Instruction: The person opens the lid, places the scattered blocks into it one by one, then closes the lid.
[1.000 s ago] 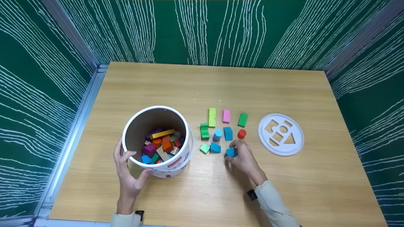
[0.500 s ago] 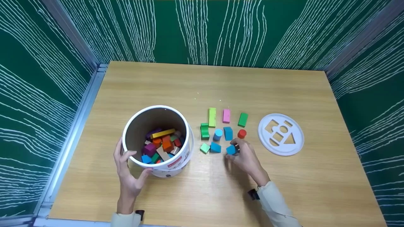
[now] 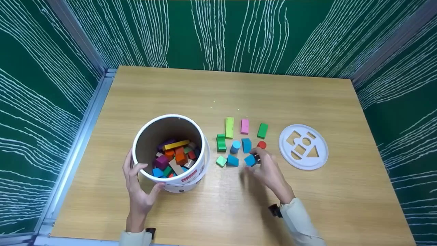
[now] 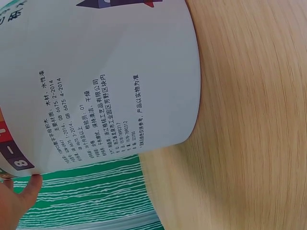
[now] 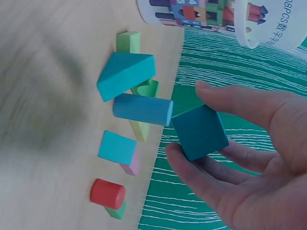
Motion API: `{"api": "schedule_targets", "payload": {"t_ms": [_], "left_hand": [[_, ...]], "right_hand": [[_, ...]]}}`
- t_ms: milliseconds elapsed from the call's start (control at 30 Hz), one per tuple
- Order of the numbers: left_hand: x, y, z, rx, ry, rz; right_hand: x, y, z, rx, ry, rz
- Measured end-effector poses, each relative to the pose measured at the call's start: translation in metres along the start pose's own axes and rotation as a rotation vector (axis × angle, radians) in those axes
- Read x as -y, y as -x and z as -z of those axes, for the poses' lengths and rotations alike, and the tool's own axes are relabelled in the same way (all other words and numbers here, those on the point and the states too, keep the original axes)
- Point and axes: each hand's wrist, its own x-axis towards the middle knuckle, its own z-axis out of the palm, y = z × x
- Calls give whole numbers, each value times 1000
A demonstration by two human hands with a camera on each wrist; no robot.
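My left hand (image 3: 140, 193) holds the rim of a white bucket (image 3: 137, 147), thumb and fingers spread along its near left side. Colourful wooden blocks (image 3: 175, 159) fill the bottom of the bucket. In the left wrist view the printed wall of the bucket (image 4: 110, 72) fills much of the picture, with fingertips at its edge. My right hand (image 3: 269, 171) pinches a blue cube (image 3: 250, 160) between thumb and fingers. The right wrist view shows that cube (image 5: 200, 132) from close by, in front of a blue cylinder (image 5: 143, 109) and a blue triangular block (image 5: 127, 74).
Loose blocks stand between bucket and hand: a yellow-green bar (image 3: 229, 127), a pink block (image 3: 244, 126), a green block (image 3: 262, 131), a green notched block (image 3: 221, 142), a light green block (image 3: 221, 161) and a red cylinder (image 3: 262, 145). A white lid (image 3: 321, 150) with shaped holes lies right.
My right hand has shifted slightly to the right, and the blue cube in it has turned a little. My left hand and the bucket have stayed in place.
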Motion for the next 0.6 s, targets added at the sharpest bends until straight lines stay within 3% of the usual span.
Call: {"api": "schedule_targets", "payload": {"t_ms": [233, 600], "left_hand": [[0, 0, 0, -5, -3, 7], [1, 0, -1, -16, -3, 5]], "right_hand": [[13, 1, 9, 29, 3, -21], [32, 2, 21, 8, -7, 59]]}}
